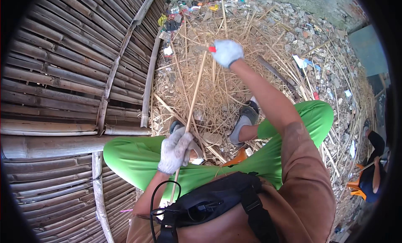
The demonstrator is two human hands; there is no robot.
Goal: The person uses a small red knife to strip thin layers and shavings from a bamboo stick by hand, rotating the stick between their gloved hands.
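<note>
My left hand (175, 150), in a whitish work glove, is closed around a long, thin bamboo stick (195, 96). The stick slants from beside my waist up and away to the far middle. Out at arm's length, my gloved right hand (227, 52) grips a knife by its red handle (212, 49). The knife's blade (202, 48) points left and lies at the far tip of the stick; whether it touches the stick I cannot tell. My fingers hide most of the handle.
Straw-like shavings (226, 82) and litter cover the ground between my feet. A bamboo slat wall (71, 67) stands close on my left. A dark flat strip (277, 73) lies beyond my right foot. At the far right, another person (372, 172) sits on an orange stool (356, 187).
</note>
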